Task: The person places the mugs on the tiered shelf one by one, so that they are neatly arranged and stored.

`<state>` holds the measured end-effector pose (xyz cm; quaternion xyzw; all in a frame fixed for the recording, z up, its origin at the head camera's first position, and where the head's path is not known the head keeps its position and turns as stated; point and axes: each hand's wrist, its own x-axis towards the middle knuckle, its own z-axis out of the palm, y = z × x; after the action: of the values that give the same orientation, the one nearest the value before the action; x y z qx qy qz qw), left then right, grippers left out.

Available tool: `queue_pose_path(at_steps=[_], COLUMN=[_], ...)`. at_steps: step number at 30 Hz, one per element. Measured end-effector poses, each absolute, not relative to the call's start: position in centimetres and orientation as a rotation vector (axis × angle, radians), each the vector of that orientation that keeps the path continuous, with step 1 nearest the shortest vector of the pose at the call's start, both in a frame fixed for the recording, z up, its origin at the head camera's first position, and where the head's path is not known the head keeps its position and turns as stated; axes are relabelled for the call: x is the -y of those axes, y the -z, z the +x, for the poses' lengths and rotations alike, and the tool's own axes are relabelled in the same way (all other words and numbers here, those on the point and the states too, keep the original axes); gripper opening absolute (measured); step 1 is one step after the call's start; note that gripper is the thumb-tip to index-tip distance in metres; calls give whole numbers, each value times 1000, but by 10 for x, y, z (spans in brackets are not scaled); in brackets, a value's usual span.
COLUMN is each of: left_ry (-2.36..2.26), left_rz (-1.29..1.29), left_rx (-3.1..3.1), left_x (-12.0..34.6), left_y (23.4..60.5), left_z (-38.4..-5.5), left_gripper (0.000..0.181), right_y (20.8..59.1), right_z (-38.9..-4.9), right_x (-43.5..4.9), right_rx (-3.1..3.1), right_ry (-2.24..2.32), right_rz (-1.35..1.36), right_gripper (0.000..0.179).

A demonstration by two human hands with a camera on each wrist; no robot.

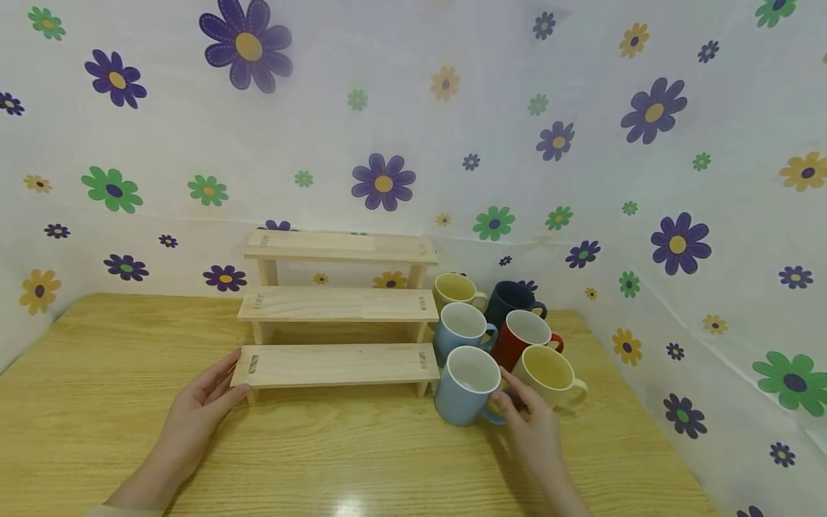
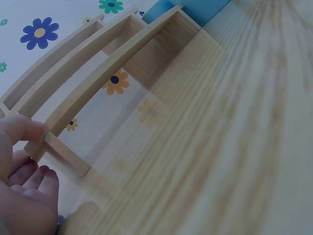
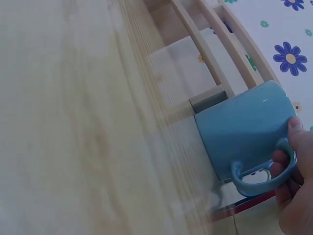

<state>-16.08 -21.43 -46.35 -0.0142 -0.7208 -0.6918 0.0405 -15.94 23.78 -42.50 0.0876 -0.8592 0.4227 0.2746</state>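
A light wooden three-step shelf (image 1: 336, 365) stands on the table. My left hand (image 1: 190, 420) grips the left end of its lowest board, with the thumb at the front corner; the left wrist view shows this hand (image 2: 29, 200) with its fingers bent under the board's end. At the shelf's right end stands the front light-blue mug (image 1: 460, 395). My right hand (image 1: 538, 434) holds it by the handle, thumb near the rim; in the right wrist view the fingers curl around the mug handle (image 3: 264, 186). Behind it is a second light-blue mug (image 1: 446, 337).
Close to the right are a red mug (image 1: 507, 350), a front yellow mug (image 1: 539, 380) and a dark blue mug (image 1: 497, 309). A back yellow mug (image 1: 446, 293) sits beside the shelf. A flowered cloth (image 1: 413, 108) hangs behind and along the right of the wooden table (image 1: 310, 452).
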Motion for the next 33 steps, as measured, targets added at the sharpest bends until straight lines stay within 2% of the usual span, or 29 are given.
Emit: queue_pose_path(at_steps=[9, 23, 33], left_ry=[2114, 2147, 2217], left_rz=[-16, -50, -217], left_rx=[2212, 2141, 1905], left_x=[214, 213, 213], left_y=[461, 466, 463], left_z=[-160, -159, -160], left_gripper=[68, 67, 67], right_y=[437, 445, 443], right_z=[-161, -163, -163], right_x=[-235, -234, -231], right_rx=[2289, 2157, 2141], right_ry=[-1458, -1676, -1740], right_rz=[-2, 6, -15], right_gripper=[40, 41, 43])
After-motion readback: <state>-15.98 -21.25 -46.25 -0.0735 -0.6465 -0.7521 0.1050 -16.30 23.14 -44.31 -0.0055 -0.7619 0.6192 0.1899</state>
